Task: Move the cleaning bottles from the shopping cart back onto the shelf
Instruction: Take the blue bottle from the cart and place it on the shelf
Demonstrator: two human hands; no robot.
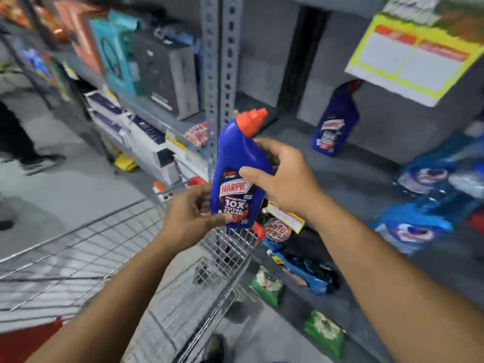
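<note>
Grey shelf (353, 163) is waiting at two o'clock, one bottle (336, 121) already standing there; above the cart (230, 247), left hand (188, 213) and right hand (285, 176) are both clamping the blue bottle (239, 174), probably passing it shelfward.

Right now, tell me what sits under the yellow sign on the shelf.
One blue bottle with a red cap stands under the yellow sign, on the grey shelf. The sign covers part of its cap; the label is too blurred to read.
</note>
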